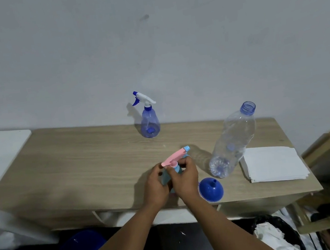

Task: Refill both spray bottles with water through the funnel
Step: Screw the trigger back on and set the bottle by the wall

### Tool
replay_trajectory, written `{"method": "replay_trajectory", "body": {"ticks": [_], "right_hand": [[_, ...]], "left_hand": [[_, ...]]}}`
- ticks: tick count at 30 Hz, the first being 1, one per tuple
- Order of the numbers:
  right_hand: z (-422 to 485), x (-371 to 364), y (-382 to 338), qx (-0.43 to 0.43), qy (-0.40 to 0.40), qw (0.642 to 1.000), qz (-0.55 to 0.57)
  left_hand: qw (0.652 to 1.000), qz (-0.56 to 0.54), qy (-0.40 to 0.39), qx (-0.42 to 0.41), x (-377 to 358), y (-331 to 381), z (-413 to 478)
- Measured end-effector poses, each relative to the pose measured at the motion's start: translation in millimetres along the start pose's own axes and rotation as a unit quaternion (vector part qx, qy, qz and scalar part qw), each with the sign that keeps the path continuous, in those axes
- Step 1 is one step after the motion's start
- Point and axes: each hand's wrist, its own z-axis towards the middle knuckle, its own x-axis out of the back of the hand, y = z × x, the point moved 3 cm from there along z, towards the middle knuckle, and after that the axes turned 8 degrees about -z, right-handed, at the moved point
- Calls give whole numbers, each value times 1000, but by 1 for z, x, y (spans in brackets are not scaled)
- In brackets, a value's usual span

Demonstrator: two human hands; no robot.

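Pale blue spray bottle (164,178) with pink head, upright at front middle of the desk (79,159), body clasped in left grip (158,184), neck pinched by right grip (186,177). Just right, blue funnel (211,189), spout up. Beyond it, uncapped clear bottle (231,142) beside paper stack (274,163). Second spray bottle (149,125) far back, near the wall.

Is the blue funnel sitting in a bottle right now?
No, the funnel sits on the table, beside the clear bottle.

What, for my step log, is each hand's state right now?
Left hand: holds the light-blue spray bottle by its body.
Right hand: pinches its neck below the pink sprayer head.
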Motion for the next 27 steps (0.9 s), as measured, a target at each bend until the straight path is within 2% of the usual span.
{"method": "replay_trajectory", "body": {"ticks": [2, 5, 11, 16, 27], "right_hand": [[-2, 2, 1, 19, -12, 1000, -1], [1, 7, 4, 58, -71, 996, -22], [5, 8, 2, 2, -39, 999, -8], [6, 6, 8, 59, -93, 992, -54], [-3, 4, -5, -44, 14, 999, -16]], "left_hand": [[1000, -2, -11, -2, 0, 4, 1], [1000, 7, -12, -3, 2, 1, 3], [999, 7, -21, 25, 1, -7, 5], [999, 5, -20, 29, 2, -6, 7], [1000, -18, 14, 16, 2, 5, 4]]}}
